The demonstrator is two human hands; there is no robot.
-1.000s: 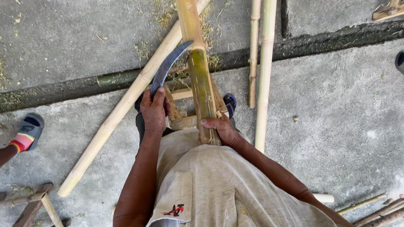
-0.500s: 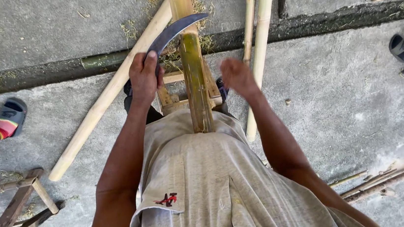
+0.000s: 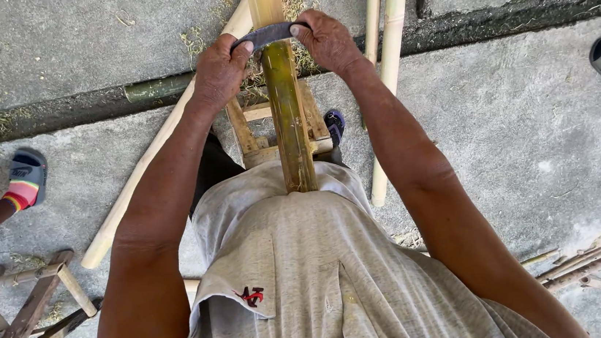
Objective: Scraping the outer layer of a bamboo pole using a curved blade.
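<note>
Concrete floor (image 3: 517, 133) below; left hand (image 3: 220, 70) and right hand (image 3: 327, 39), grips closed on curved blade (image 3: 269, 34) across bamboo pole (image 3: 288, 111).

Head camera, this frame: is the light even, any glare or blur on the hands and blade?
Head view: soft, even daylight with no hard shadows or glare; left hand, right hand and curved blade across the bamboo pole look sharp; wide-angle stretch at the edges.

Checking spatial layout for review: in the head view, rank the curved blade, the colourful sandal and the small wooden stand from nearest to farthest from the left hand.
From the left hand:
1. Curved blade, gripped.
2. Colourful sandal, far left.
3. Small wooden stand, bottom left.
</note>
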